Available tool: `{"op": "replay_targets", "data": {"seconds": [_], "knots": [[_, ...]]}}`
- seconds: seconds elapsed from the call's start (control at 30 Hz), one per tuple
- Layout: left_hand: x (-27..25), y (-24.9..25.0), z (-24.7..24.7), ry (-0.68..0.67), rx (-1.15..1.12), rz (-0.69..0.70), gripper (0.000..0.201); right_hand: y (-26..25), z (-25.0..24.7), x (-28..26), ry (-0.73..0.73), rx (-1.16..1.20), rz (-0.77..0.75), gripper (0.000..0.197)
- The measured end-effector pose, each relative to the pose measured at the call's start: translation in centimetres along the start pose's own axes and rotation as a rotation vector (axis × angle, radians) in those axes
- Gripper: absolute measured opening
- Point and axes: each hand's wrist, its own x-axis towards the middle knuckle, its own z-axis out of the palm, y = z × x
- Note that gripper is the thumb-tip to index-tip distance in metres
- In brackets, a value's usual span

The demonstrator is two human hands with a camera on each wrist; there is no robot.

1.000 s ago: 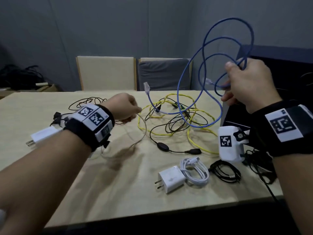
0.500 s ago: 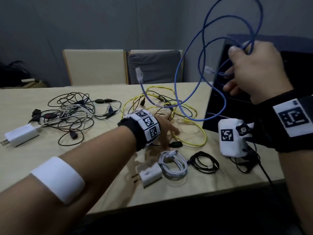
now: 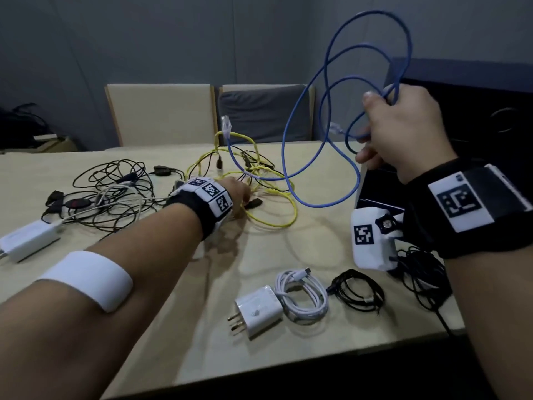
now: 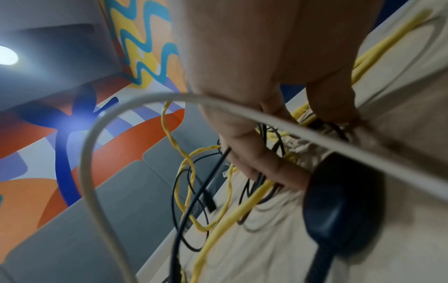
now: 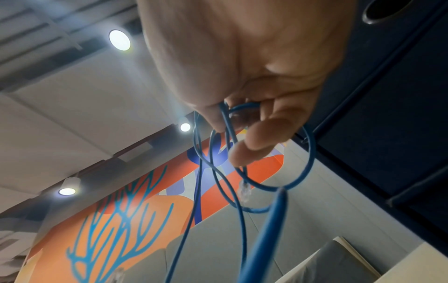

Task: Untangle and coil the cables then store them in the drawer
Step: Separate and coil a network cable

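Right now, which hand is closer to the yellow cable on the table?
Left. The left hand is down in the tangle, touching the yellow cable. The right hand is up in the air, holding the blue cable.

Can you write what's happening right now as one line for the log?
right hand: holds blue cable loops up | left hand: fingers in yellow cable tangle, grip unclear | drawer: nothing stored yet

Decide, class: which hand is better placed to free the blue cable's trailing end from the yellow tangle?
Left. The left hand already reaches into the yellow cable tangle on the table, beside the trailing end. The right hand is raised, gripping the blue cable loops.
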Motion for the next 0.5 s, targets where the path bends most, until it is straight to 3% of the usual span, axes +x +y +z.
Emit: {"op": "replay_targets", "data": {"seconds": [0.17, 0.27, 0.37, 0.5], "knots": [[-0.2, 0.2, -0.9, -0.023, -0.078, -0.033, 0.061, 0.3, 0.8, 0.5, 0.023, 0.010, 0.016, 0.025], [-2.9, 0.6, -3.1, 0.047, -0.159, 0.032, 0.071, 0.6, 1.0, 0.8, 0.060, 0.009, 0.024, 0.025], [-6.4, 0.0, -5.3, 0.156, -0.343, 0.112, 0.063, 0.3, 0.6, 1.0, 0.138, 0.051, 0.030, 0.026], [-12.0, -1.3, -7.9, 0.325, -0.659, 0.149, 0.025, -1.5, -0.1, 1.0, 0.242, 0.115, -0.020, 0.026]]}}
